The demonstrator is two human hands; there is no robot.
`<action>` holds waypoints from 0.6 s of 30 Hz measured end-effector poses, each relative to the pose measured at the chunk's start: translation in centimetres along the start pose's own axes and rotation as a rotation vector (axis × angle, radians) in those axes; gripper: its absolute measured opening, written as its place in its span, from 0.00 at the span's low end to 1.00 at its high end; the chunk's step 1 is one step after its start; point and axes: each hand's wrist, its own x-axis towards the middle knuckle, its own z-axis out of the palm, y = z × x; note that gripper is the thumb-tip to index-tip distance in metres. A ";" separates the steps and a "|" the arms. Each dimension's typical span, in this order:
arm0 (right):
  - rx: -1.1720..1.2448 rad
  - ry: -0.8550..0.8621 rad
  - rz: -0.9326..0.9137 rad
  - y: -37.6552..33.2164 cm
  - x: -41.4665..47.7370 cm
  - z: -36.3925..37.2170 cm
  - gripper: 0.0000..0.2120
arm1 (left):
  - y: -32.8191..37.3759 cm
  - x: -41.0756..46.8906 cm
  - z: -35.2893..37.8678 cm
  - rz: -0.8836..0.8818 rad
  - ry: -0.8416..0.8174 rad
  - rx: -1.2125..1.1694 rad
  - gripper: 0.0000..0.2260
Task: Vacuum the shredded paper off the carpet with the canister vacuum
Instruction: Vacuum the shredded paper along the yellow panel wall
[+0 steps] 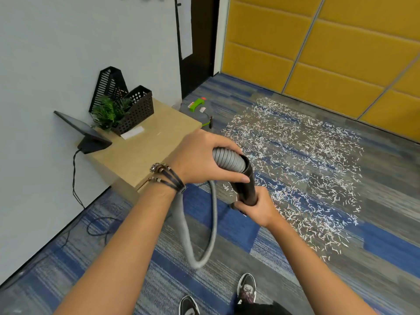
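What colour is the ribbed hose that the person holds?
The hose is grey, joined to a black tube; head view.

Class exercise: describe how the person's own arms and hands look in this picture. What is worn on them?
The left forearm and right forearm are bare, with no sleeves in view. The left hand has several dark cord bracelets with small metallic beads at its wrist. The right hand wears nothing visible. Neither hand shows gloves, rings or a watch.
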 end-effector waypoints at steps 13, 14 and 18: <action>-0.046 0.082 -0.037 0.2 4.9 -2.7 0.18 | 1.3 2.7 0.4 -0.031 0.166 0.128 0.23; -0.048 0.064 -0.018 0.6 5.5 -2.6 0.16 | 1.2 3.0 1.1 -0.065 0.155 0.148 0.24; -0.056 0.000 0.031 2.0 6.8 -1.9 0.14 | -0.3 3.5 3.5 -0.175 0.090 0.133 0.26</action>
